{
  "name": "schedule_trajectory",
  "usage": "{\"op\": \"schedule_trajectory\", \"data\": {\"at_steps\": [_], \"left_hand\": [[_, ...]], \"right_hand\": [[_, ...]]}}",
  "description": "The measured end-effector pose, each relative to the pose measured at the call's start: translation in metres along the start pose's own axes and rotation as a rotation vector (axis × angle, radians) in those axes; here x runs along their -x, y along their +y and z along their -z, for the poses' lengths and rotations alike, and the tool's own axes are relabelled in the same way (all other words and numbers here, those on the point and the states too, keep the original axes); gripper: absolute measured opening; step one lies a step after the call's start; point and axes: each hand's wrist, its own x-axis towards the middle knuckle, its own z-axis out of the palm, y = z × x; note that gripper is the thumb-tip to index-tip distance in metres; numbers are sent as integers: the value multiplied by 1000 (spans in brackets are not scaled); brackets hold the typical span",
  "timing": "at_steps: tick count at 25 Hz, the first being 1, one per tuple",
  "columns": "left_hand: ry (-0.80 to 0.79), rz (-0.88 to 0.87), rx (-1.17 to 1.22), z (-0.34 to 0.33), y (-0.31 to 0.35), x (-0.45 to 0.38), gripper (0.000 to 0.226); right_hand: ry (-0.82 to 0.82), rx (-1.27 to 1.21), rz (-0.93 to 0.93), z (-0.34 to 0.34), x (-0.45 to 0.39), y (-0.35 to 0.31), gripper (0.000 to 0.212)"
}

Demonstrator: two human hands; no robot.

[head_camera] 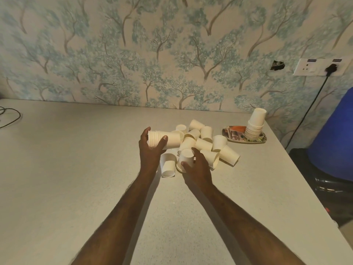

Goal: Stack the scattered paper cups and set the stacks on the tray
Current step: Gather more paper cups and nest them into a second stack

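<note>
Right hand [194,167] w/ grip clamped on a single paper cup [185,157], base up, near the surface [76,169] centre. Left hand [150,148] w/ grip clamped on a sideways stack [164,141]. Loose cups [207,144] lie just beyond. Finished stack [256,124] stands inverted on tray [246,140] at far right edge.

A pale speckled table [76,169] bears scattered paper cups [208,144], a patterned tray [248,140] and a dark cable [11,117].

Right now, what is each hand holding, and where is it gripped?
The left hand holds a sideways stack of cups around its rim end. The right hand grips a single upside-down cup by its side wall.
</note>
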Motion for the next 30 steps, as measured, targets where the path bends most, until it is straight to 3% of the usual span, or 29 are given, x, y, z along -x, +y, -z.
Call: {"op": "schedule_trajectory", "data": {"at_steps": [8, 12, 17, 19, 23, 26, 28, 30], "left_hand": [[-66, 42, 75, -26, 0, 13, 72], [-121, 55, 102, -42, 5, 24, 71], [-222, 67, 157, -56, 13, 34, 55], [-248, 78, 173, -57, 16, 33, 51], [-198, 121, 179, -57, 15, 22, 67], [-131, 113, 146, -61, 9, 15, 74], [-96, 102, 120, -64, 4, 12, 76], [-75, 89, 96, -67, 1, 8, 78]], "right_hand": [[231, -604, -183, 52, -5, -15, 55], [164, -910, -277, 60, -5, -23, 49], [22, -933, -301, 58, -8, -31, 48], [-5, -868, -287, 57, -11, -33, 45], [24, -580, -170, 60, -25, -23, 38], [147, -12, 21, 70, -34, 0, 42], [55, 426, 113, 74, -38, 20, 54], [-41, 674, 150, 72, -39, 33, 63]]}}
